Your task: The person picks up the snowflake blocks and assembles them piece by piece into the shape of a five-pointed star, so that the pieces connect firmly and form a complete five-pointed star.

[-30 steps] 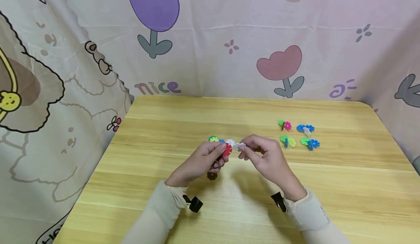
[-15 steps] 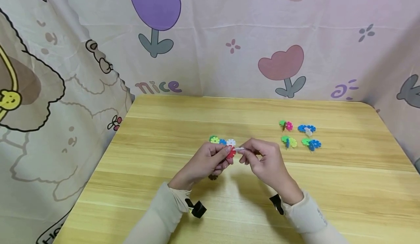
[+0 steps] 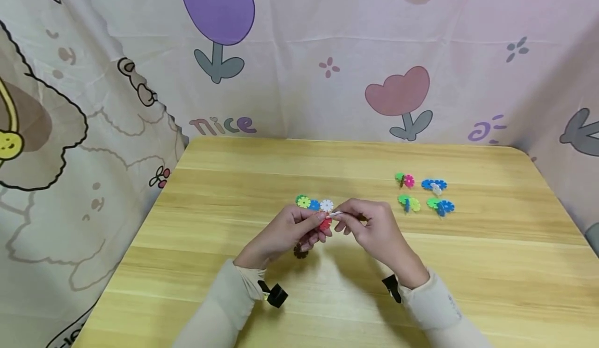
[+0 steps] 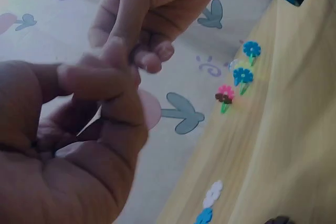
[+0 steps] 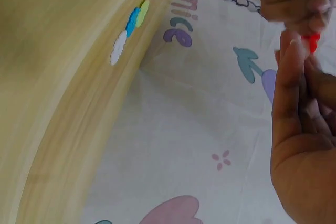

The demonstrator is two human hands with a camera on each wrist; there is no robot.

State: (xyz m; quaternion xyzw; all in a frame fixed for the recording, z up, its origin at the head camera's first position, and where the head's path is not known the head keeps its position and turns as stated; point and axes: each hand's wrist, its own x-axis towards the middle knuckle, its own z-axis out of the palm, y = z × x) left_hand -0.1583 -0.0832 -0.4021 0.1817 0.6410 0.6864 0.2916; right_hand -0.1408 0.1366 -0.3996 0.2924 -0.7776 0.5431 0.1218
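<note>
A red snowflake-shaped plastic disc point(image 3: 325, 224) is pinched between the thumb and fingers of my left hand point(image 3: 285, 228). With thumb and index finger, my right hand point(image 3: 376, 233) pinches a white disc point(image 3: 336, 214), seen nearly edge-on. The white disc meets the upper edge of the red one, at an angle to it. In the right wrist view a bit of the red disc point(image 5: 313, 43) shows between the fingertips. Fingers hide both discs in the left wrist view.
Loose discs lie just beyond the hands: white point(image 3: 326, 205), blue point(image 3: 314, 205) and yellow-green point(image 3: 303, 202). A brown disc point(image 3: 301, 252) sits below the left hand. Several joined clusters, one pink, green and brown point(image 3: 409, 181), another all blue and white point(image 3: 434, 184), stand at the right.
The white disc has come leftward and down from beside the red disc to its upper edge. The red disc has turned slightly and lowered. The hands are closer together.
</note>
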